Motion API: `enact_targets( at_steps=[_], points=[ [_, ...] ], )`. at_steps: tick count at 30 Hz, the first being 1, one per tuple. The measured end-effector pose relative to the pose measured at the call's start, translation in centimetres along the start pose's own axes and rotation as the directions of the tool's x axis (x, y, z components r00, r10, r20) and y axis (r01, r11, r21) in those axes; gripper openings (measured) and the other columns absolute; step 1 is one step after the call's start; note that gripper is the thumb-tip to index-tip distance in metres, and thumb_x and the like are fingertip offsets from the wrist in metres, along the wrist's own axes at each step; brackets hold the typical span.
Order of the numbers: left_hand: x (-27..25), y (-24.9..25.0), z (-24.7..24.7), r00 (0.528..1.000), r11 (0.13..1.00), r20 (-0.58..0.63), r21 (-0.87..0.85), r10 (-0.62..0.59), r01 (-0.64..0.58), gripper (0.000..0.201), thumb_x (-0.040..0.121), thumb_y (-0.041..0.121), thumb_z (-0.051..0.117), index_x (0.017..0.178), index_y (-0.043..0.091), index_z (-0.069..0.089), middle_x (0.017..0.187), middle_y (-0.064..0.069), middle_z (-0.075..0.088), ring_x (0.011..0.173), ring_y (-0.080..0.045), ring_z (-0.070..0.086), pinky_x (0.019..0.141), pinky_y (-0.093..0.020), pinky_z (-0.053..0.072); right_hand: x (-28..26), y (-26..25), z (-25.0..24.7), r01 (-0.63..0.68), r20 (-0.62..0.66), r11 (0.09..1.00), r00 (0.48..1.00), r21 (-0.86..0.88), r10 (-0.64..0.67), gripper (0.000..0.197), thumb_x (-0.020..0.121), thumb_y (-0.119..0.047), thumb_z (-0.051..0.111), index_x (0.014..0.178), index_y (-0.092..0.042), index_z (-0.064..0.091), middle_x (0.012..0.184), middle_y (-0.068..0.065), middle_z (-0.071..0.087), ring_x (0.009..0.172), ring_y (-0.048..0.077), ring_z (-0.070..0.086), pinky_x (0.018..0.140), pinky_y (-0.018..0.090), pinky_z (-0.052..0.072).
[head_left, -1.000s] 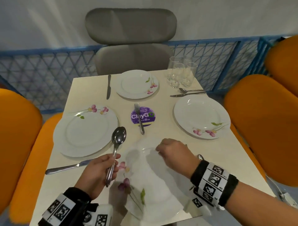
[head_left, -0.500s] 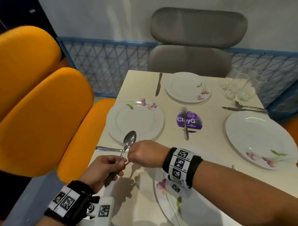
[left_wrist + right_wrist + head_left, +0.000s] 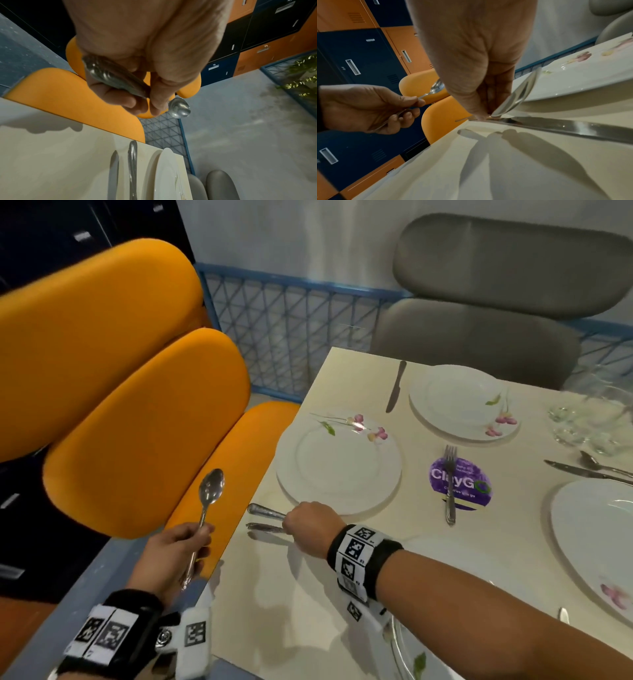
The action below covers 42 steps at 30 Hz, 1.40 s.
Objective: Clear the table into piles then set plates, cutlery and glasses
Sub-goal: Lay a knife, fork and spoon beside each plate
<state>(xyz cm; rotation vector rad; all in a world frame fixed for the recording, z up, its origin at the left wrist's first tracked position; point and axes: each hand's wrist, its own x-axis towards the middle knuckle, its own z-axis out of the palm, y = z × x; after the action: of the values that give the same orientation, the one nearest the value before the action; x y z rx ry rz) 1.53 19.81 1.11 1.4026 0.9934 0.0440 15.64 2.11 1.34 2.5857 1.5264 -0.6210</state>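
Steel spoon (image 3: 516, 94) pinched by right hand (image 3: 310, 523) fingers (image 3: 481, 108), lying crosswise beside knife (image 3: 565, 127); left hand (image 3: 171, 556) grips another spoon (image 3: 209, 498).

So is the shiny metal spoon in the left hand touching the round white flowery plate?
Apart. Head view: the left hand holds the spoon up beside the table, clear of the plate.

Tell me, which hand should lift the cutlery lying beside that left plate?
Probably the right hand: its fingers already touch the spoon there, beside the knife. The left hand holds another spoon off the table.
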Motion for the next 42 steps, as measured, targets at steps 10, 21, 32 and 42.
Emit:
enact_targets(
  at_steps=[10, 21, 32, 42],
  points=[
    [0.2, -1.2, -0.1, 1.0, 0.999, -0.003, -0.038, 0.002, -0.002, 0.013, 0.093, 0.012, 0.058, 0.098, 0.008, 0.069, 0.084, -0.01, 0.061, 0.081, -0.021, 0.057, 0.063, -0.03, 0.045, 2.4, -0.8, 0.7, 0.005, -0.016, 1.0, 1.0, -0.004, -0.005, 0.023, 0.093, 0.002, 0.042, 0.103, 0.002, 0.062, 0.098, 0.02, 0.066, 0.088, 0.035, 0.066, 0.063, 0.035, 0.044],
    [-0.1, -1.1, 1.4, 0.999, 0.997, 0.046, -0.067, -0.022, 0.025, 0.014, 0.094, 0.009, 0.056, 0.098, 0.005, 0.068, 0.08, -0.01, 0.056, 0.073, -0.019, 0.051, 0.062, -0.029, 0.044, 2.2, -0.9, 0.6, 0.011, 0.015, 0.999, 1.0, -0.031, -0.01, 0.021, 0.093, 0.002, 0.043, 0.1, 0.0, 0.062, 0.095, 0.018, 0.065, 0.084, 0.033, 0.066, 0.062, 0.033, 0.045],
    [-1.2, 1.6, 5.0, 0.969, 1.0, 0.245, 0.019, -0.022, 0.018, 0.016, 0.092, -0.002, 0.051, 0.095, -0.002, 0.066, 0.071, -0.01, 0.057, 0.06, -0.017, 0.047, 0.055, -0.029, 0.035, 1.4, 0.1, -2.2, 0.418, -0.335, 0.889, 0.824, -0.188, -0.458, 0.014, 0.07, 0.004, 0.073, 0.079, -0.007, 0.073, 0.082, 0.01, 0.067, 0.079, 0.03, 0.06, 0.063, 0.035, 0.052],
    [-2.9, 2.5, 9.0, 0.895, 0.946, 0.443, 0.306, -0.045, -0.104, 0.02, 0.087, 0.001, 0.062, 0.072, 0.008, 0.073, 0.06, -0.013, 0.061, 0.049, -0.015, 0.048, 0.042, -0.02, 0.032, -2.6, 2.9, -4.8, 0.529, 0.128, 0.778, 0.845, -0.338, -0.519, 0.013, 0.085, -0.01, 0.063, 0.097, -0.007, 0.067, 0.083, 0.01, 0.066, 0.075, 0.032, 0.062, 0.061, 0.039, 0.055]
  ],
)
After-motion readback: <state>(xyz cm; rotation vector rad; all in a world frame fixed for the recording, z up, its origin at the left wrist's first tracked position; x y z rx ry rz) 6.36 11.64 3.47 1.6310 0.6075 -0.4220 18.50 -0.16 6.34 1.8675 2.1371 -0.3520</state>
